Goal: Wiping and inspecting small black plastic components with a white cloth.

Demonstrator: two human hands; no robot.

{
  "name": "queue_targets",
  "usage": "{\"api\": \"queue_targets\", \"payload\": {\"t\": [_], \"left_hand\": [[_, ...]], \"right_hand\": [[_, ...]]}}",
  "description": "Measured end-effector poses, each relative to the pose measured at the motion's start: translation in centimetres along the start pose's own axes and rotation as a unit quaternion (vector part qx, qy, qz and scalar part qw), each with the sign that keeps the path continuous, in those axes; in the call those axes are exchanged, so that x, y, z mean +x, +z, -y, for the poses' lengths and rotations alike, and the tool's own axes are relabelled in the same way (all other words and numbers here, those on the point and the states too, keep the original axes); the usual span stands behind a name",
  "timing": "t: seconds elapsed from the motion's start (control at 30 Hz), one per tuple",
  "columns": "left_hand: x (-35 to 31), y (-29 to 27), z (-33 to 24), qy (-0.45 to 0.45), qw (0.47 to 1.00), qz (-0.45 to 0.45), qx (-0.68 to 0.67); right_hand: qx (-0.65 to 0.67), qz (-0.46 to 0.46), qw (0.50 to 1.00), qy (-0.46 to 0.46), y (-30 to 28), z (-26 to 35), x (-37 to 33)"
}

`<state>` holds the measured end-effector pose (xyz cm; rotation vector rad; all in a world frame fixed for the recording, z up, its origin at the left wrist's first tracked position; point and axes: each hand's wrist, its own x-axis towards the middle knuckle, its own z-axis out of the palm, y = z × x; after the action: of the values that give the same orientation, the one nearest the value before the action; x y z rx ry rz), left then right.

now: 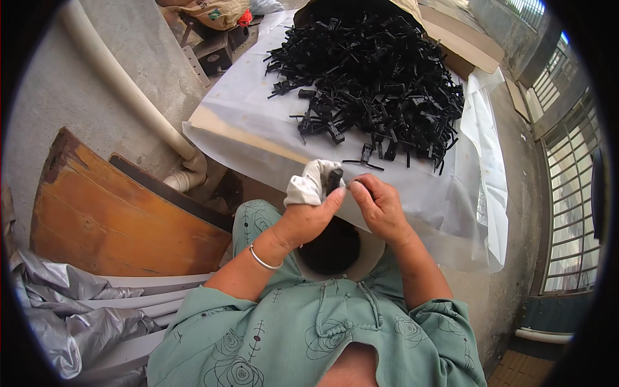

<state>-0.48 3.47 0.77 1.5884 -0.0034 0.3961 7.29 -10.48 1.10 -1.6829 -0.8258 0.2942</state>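
My left hand, its fingers covered by a white cloth glove, is closed around a small black plastic part. Close beside it, my right hand is bare and pinched at the part's right side; whatever lies between its thumb and finger is too small to make out. Both hands are just off the table's near edge. Beyond them, a large heap of black plastic parts with thin strips spreads over the white sheet. One loose black part lies at the heap's near side.
Below my hands, between my knees, stands a pale bucket with a dark inside. An orange-brown wooden board leans at the left, near a pale pipe. Silver sheeting lies at lower left. Barred windows line the right wall.
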Motion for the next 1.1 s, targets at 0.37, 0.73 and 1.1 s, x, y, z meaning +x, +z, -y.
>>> {"api": "queue_targets", "payload": {"t": [0.37, 0.73, 1.1], "left_hand": [[0.1, -0.4, -0.7, -0.119, 0.985, 0.092, -0.086], [0.1, 0.3, -0.3, -0.044, 0.989, 0.08, 0.113], [0.7, -1.4, 0.8, 0.214, 0.88, 0.065, 0.419]], "right_hand": [[0.012, -0.017, 0.997, -0.074, -0.9, -0.3, 0.1], [-0.104, 0.052, 0.991, -0.072, -0.3, 0.1, 0.1], [-0.257, -0.069, 0.963, -0.037, -2.6, -2.3, 1.6]]}}
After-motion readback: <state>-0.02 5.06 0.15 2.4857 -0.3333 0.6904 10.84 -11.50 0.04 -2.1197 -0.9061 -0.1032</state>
